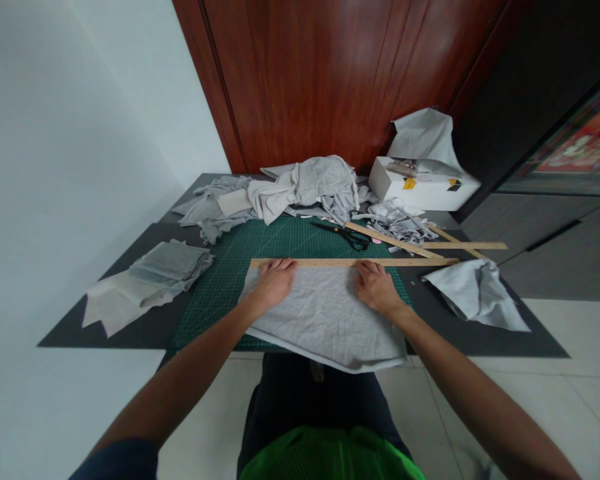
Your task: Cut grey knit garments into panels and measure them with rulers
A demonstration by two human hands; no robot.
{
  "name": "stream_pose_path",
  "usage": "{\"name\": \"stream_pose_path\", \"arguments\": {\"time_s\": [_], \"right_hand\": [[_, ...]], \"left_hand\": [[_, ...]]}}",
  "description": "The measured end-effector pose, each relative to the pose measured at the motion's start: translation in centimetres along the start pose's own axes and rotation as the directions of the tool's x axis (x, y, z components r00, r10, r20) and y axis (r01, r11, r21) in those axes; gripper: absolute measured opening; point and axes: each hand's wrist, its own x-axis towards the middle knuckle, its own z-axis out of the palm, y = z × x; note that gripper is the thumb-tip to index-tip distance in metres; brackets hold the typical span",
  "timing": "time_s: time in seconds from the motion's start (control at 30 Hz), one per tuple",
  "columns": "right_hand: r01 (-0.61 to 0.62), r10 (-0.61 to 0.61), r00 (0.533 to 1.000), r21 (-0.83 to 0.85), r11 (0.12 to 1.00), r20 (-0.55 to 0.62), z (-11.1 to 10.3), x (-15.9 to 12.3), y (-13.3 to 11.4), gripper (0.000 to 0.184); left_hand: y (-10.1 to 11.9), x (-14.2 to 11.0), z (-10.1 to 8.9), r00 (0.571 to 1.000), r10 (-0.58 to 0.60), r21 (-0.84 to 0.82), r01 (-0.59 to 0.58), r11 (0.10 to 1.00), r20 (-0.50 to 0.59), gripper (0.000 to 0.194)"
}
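Observation:
A piece of light grey cloth lies spread on the green cutting mat, its near edge hanging past the table's front. Along its far edge runs a long wooden ruler. My left hand is closed at the ruler's left part, fingertips pressed on the ruler and the cloth edge. Farther right, my right hand has its fingers bent and closed on the same ruler and edge. Whether the cloth is tucked under or against the ruler is hard to make out. Black scissors rest beyond the ruler.
Heaped grey cloth lies at the back, with a white box to its right. Cloth scraps and more wooden rulers lie right of the scissors. Folded cloth sits left; another grey piece lies right.

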Motion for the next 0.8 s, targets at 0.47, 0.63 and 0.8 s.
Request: {"name": "stream_pose_path", "arguments": {"time_s": [0.47,0.63,0.8], "right_hand": [[-0.023,0.021,0.999,-0.037,0.999,-0.032,0.0,-0.2,-0.6,0.046],[-0.023,0.021,0.999,-0.05,0.998,-0.046,0.0,-0.2,-0.6,0.047],[-0.024,0.022,0.999,-0.065,0.998,-0.025,-0.4,0.0,-0.9,0.043]], "left_hand": [[0.8,0.2,0.3,0.996,-0.032,-0.002,0.032,0.999,-0.084,0.047],[1.4,-0.2,0.8,0.992,-0.024,0.042,0.03,0.999,-0.12,0.047],[1.5,-0.2,0.8,0.993,-0.021,0.048,0.027,0.998,-0.117,0.045]]}}
